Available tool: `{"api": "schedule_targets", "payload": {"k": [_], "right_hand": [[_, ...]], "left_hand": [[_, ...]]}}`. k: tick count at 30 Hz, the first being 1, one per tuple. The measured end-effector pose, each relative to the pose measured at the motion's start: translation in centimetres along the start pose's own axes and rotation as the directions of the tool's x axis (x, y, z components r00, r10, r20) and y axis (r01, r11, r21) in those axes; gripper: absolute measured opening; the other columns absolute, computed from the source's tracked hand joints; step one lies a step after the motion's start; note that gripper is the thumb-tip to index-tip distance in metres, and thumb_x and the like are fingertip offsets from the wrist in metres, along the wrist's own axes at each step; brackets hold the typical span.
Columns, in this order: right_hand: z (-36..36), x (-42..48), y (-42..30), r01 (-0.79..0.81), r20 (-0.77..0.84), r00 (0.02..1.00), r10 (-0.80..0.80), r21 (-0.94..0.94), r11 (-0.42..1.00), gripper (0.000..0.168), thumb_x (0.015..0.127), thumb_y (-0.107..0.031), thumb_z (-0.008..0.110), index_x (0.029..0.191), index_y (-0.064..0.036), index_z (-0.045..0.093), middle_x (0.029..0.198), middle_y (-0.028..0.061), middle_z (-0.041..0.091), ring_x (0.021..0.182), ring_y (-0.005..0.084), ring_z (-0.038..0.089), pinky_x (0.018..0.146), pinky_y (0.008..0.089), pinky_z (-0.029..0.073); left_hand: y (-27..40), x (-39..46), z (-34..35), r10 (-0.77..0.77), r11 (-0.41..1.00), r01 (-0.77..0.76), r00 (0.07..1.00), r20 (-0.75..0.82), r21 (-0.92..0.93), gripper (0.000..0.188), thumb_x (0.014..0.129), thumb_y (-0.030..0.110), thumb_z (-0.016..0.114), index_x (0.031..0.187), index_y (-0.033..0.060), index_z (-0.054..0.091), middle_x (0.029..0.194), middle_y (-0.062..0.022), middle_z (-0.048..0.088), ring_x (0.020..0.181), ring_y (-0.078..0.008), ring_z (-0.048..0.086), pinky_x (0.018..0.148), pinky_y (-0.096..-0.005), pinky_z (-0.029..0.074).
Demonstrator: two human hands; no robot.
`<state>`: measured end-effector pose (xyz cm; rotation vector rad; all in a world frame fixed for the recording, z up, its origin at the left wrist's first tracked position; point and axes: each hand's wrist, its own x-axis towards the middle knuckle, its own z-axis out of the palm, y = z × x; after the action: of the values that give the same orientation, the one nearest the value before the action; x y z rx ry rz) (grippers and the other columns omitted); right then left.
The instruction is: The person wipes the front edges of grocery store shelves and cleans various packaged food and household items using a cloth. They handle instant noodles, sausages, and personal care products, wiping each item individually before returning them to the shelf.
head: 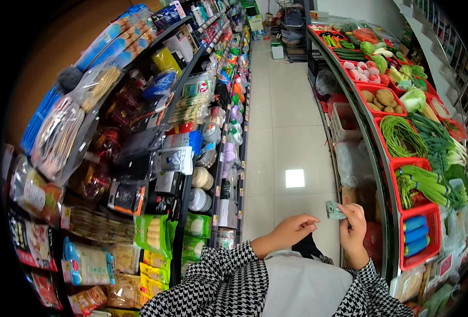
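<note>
Between the thumb and fingers of my right hand is a small folded green cloth or sponge, held out over the aisle floor. My left hand is beside it, a short way to the left, with its fingers loosely curled and apart and nothing seen in them. The two hands do not touch. Both are in front of my light grey apron. To the right of my right hand stands the vegetable rack, where a red basket holds several blue-wrapped long items.
Shelves of packaged goods line the left, with green-and-white packs and white-lidded jars near my left arm. The vegetable rack's dark edge runs along the right. A tiled floor lies between, with a dark shelf unit at the far end.
</note>
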<state>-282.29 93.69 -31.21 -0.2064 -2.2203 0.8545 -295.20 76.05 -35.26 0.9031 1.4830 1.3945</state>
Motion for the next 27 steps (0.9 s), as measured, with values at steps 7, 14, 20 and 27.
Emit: {"api": "schedule_targets", "payload": {"k": [7,14,20,27], "right_hand": [[6.0,14.4,11.3,-0.031,0.096,0.995,0.024,0.081,0.996,0.048,0.069,0.017,0.048,0.110,-0.001,0.067,0.099,0.0166,0.063,0.094,0.0304,0.060,0.084,0.0332,0.048],[11.4,33.1,20.1,-0.018,0.195,0.981,-0.019,0.184,0.983,0.050,0.072,0.018,0.051,0.114,-0.004,0.066,0.102,0.0138,0.064,0.083,0.0231,0.062,0.069,0.0274,0.047],[18.1,42.7,27.1,-0.017,0.289,0.956,-0.047,0.215,0.977,0.051,0.074,0.017,0.053,0.118,-0.007,0.066,0.104,0.0119,0.063,0.074,0.0179,0.060,0.061,0.0254,0.047],[25.6,55.8,35.3,0.043,0.288,0.955,-0.070,0.098,0.994,0.053,0.071,0.018,0.054,0.117,-0.007,0.066,0.103,0.0139,0.063,0.078,0.0244,0.062,0.064,0.0279,0.048]], "left_hand": [[1.3,13.4,-11.7,-0.039,0.998,0.045,0.992,-0.121,0.046,0.028,0.099,0.017,0.055,0.121,0.0005,0.060,0.103,-0.0081,0.069,0.097,-0.0135,0.064,0.088,-0.0284,0.050],[4.1,26.6,-23.0,-0.002,1.000,0.002,0.957,-0.290,0.002,0.026,0.100,0.015,0.052,0.121,0.0007,0.060,0.105,-0.0082,0.067,0.099,-0.0138,0.063,0.089,-0.0284,0.049],[2.8,36.7,-31.0,-0.072,0.989,0.027,0.947,-0.315,-0.145,0.026,0.100,0.015,0.052,0.121,0.0012,0.060,0.105,-0.0074,0.067,0.099,-0.0139,0.063,0.087,-0.0282,0.050],[2.7,51.7,-44.1,-0.011,0.990,-0.029,0.958,-0.285,-0.137,0.025,0.099,0.014,0.052,0.118,0.0022,0.062,0.101,-0.0074,0.068,0.095,-0.0150,0.064,0.086,-0.0296,0.051]]}}
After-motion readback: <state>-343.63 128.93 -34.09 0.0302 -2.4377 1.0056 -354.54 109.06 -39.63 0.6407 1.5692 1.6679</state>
